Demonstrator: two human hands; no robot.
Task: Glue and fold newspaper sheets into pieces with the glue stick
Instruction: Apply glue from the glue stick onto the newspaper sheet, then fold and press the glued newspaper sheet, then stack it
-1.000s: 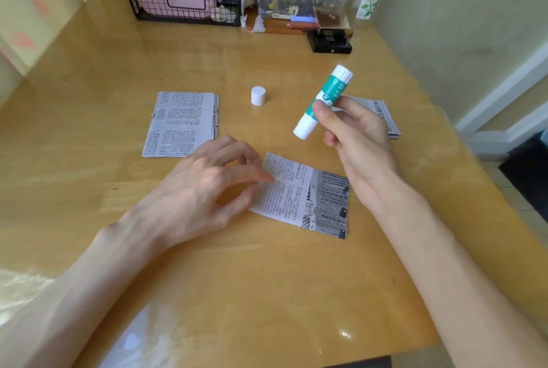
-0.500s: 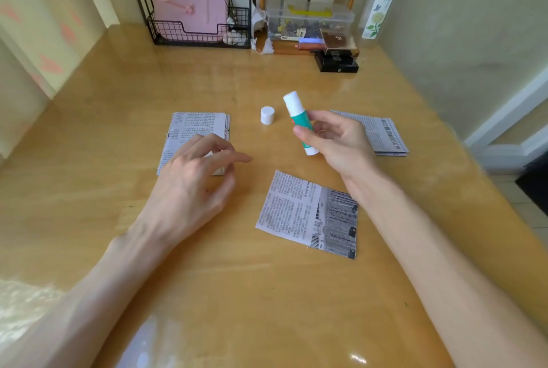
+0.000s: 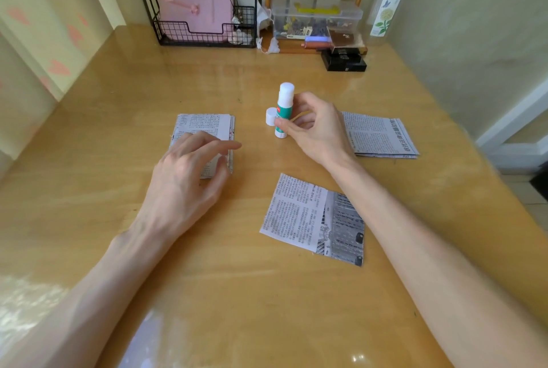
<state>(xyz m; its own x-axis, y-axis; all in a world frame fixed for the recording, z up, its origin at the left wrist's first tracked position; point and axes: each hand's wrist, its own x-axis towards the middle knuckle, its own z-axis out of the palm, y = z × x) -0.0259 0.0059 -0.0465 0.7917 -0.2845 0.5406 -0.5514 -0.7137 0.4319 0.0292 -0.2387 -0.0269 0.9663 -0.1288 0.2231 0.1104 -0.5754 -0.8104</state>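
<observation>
At the worktop (image 3: 267, 293), the right hand (image 3: 314, 130) pinches the glue stick (image 3: 284, 106), which stands upright just beside its loose cap (image 3: 270, 116). The left hand (image 3: 189, 172) hovers relaxed and empty over a folded stack (image 3: 204, 126). A folded newspaper piece (image 3: 314, 219) lies nearer the person, between the forearms and closer to the right one.

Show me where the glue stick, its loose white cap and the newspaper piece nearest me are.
glue stick (image 3: 282, 111): head view, on its green label.
white cap (image 3: 270, 116): head view, on its side wall.
nearest newspaper piece (image 3: 308, 216): head view, middle of its printed face.
</observation>
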